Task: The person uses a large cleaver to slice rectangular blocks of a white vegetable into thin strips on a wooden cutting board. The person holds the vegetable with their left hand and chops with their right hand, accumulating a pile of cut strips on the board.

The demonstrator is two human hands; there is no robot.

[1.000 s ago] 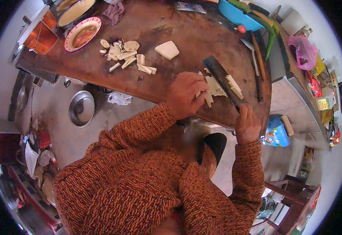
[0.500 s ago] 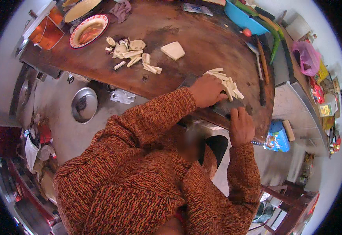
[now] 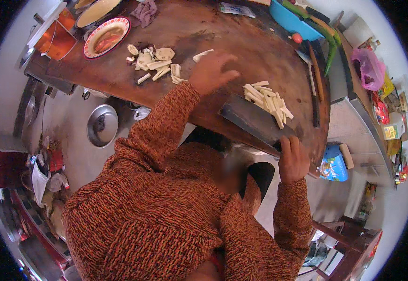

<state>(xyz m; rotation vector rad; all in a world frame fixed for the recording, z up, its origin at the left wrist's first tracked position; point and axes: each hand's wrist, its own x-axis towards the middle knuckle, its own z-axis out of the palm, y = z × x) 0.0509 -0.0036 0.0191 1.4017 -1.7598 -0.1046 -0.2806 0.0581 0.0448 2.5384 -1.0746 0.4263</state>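
Note:
A broad, dark cleaver [image 3: 253,118] lies flat along the near edge of the brown wooden table [image 3: 269,56]. My right hand [image 3: 294,160] is closed round its handle end. Just beyond the blade sits a loose pile of pale cut sticks [image 3: 270,104], which look like a peeled root vegetable. My left hand [image 3: 213,71] is over a thick pale slab [image 3: 203,55], thumb and fingers apart; the hand covers most of the slab, and contact cannot be made out. To its left rest more pale sticks and slices [image 3: 155,61] in a heap.
A red-rimmed dish [image 3: 106,38] and an orange bucket [image 3: 58,38] stand at the far left. At the far right are a blue basin [image 3: 297,21] with long green vegetables, a small red round item [image 3: 297,38], and long-handled utensils [image 3: 314,84]. A metal bowl [image 3: 102,125] sits on the floor.
My left hand has moved left from the cut sticks to the pale slab. The cleaver blade has come into fuller view, lying flat, while my right hand has moved slightly.

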